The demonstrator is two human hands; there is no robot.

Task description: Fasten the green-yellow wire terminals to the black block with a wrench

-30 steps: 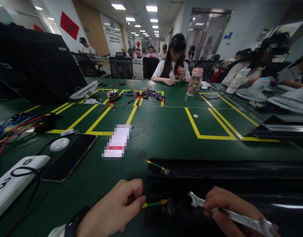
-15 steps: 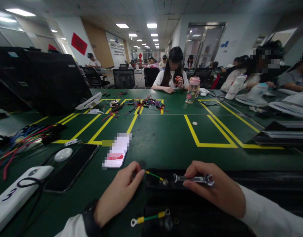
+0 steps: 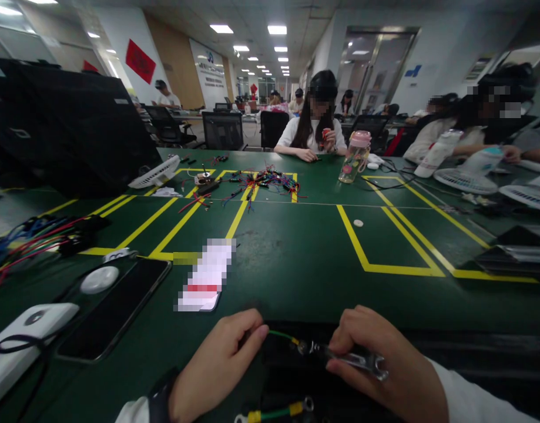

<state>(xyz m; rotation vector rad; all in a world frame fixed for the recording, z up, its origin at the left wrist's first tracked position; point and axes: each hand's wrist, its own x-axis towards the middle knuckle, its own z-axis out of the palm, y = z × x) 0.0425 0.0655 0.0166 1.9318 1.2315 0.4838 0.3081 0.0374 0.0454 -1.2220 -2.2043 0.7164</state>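
My left hand point(image 3: 217, 364) pinches the end of a green-and-yellow wire point(image 3: 282, 336) at the near edge of the table. My right hand point(image 3: 379, 358) grips a small silver spanner point(image 3: 349, 357), its open jaw set on the wire's ring terminal point(image 3: 301, 346) atop a black metal rail point(image 3: 472, 364). A second green-and-yellow wire with ring ends point(image 3: 276, 410) lies on the rail just below, untouched.
A dark phone point(image 3: 115, 308), a white round disc point(image 3: 99, 279), a white power bank point(image 3: 18, 346) and a blurred card point(image 3: 205, 276) lie left of my hands. Bundled coloured wires point(image 3: 27, 238) sit far left. Other people work across the green table point(image 3: 296, 247).
Both hands shifted from the lower wire up to the upper one. The spanner came off the lower terminal and now sits on the upper wire's ring. The view dipped slightly.
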